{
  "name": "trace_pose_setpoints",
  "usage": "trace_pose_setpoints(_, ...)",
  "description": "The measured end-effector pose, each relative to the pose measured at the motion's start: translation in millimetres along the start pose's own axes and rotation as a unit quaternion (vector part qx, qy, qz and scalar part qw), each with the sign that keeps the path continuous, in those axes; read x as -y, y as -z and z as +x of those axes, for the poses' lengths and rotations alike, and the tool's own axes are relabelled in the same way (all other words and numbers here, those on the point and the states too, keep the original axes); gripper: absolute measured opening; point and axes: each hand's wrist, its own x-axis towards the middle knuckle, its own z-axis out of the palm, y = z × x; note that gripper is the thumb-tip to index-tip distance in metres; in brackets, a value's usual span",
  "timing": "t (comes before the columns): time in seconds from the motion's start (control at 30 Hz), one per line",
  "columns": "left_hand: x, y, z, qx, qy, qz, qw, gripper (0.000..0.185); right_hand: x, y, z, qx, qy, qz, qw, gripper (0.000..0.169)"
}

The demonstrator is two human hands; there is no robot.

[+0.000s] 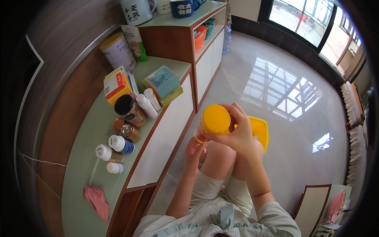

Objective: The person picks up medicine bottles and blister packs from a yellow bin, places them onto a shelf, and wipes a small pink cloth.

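Above my knees, both hands hold a clear plastic jar [202, 130] with a round yellow lid [216, 119]. My right hand [237, 130] grips it from the right, its thumb across the front below the lid and the fingers behind. From underneath, my left hand [195, 151] supports the jar's lower left side with its fingertips. What the jar holds looks reddish but is mostly hidden. Behind my right knee a yellow plastic bin [260, 131] stands on the floor, partly covered by my arm and leg.
Left of me runs a cabinet with a pale green top [86, 154]. It carries pill bottles [121, 144], a black-lidded jar [130, 110], medicine boxes [117, 84], a teal box [162, 81], a large tin [118, 51] and a pink cloth [97, 201]. Mugs [182, 8] stand on the higher section.
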Motion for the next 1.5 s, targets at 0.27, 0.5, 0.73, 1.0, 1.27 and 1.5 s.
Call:
trace_pose_setpoints(0.27, -12.7, 40.9, -17.8, -0.067, -0.038, 0.026, 0.997, 0.018, 11.3, -49.9, 10.7, 0.052, 0.036, 0.029, 0.998, 0.061)
trace_pose_setpoints(0.5, -28.2, 74.9, -27.0, -0.143, -0.086, 0.03, 0.985, 0.02, 28.8, -102.2, 21.3, 0.094, 0.084, 0.069, 0.99, 0.061)
trace_pose_setpoints(0.73, -43.1, 97.4, -36.3, -0.208, -0.116, 0.016, 0.971, 0.029, 55.0, -142.4, 34.9, 0.135, 0.129, 0.074, 0.98, 0.062)
trace_pose_setpoints(1.0, -37.4, 119.8, -47.0, -0.112, -0.111, 0.088, 0.984, 0.035, 60.8, -172.0, 30.9, 0.138, 0.137, 0.057, 0.979, 0.059)
trace_pose_setpoints(1.27, -48.8, 123.5, -51.2, -0.114, -0.145, 0.074, 0.98, 0.038, 59.9, -191.0, 32.0, 0.125, 0.169, 0.083, 0.974, 0.062)
trace_pose_setpoints(1.5, -51.9, 125.7, -44.7, -0.096, -0.151, 0.074, 0.981, 0.046, 62.9, -201.4, 34.6, 0.131, 0.158, 0.053, 0.977, 0.06)
